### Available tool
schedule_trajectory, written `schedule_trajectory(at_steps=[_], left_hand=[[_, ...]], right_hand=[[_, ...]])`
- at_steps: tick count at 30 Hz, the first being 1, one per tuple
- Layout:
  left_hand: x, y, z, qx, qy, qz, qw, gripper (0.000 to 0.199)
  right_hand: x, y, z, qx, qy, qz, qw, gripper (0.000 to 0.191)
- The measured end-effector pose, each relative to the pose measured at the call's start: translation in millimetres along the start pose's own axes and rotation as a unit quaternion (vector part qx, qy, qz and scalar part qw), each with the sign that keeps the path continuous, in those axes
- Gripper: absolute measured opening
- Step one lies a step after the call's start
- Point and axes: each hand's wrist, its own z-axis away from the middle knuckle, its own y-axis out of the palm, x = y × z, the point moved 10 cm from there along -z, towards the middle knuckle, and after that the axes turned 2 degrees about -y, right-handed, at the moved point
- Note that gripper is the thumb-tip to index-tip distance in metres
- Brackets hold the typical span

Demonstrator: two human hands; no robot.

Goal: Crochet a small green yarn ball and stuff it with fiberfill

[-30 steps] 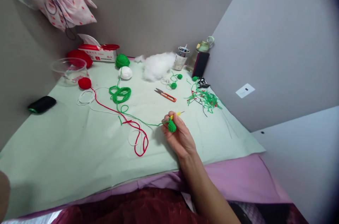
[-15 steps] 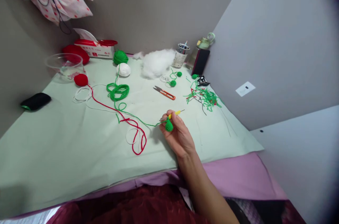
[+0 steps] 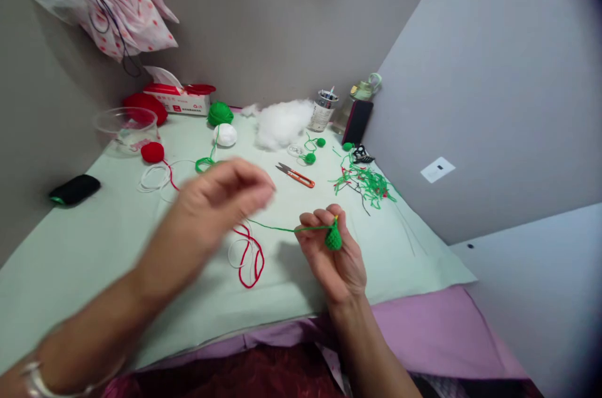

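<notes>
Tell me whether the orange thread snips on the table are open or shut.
Open: the orange thread snips lie with their two dark blade tips visibly apart.

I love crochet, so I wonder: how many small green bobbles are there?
4: one bobble in the right hand, one beyond the scissors, one behind that, one by the phone. The left hand may hide others.

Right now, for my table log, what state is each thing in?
Left hand: raised, blurred; grip unclear
Crocheted piece: held, rounded
Right hand: closed on crocheted piece
Snips: lying, blades apart
Phone: propped up, screen dark
Tissue box: open, tissue out
Clear tub: uncovered, upright
Cup: upright, open-topped
Bottle: upright, capped
Small red ball: partly unwound
</notes>
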Motion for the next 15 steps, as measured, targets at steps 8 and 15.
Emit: schedule_trajectory(at_steps=[8, 15], left_hand=[[51, 57.2, 2, 0.084, -0.121, 0.151, 0.978, 0.017], [82, 32.4, -13, 0.035, -0.15, 0.189, 0.97, 0.023]], right_hand=[[31, 40, -5, 0.033, -0.144, 0.27, 0.952, 0.025], [17, 25, -28, 0.053, -0.163, 0.334, 0.927, 0.022]])
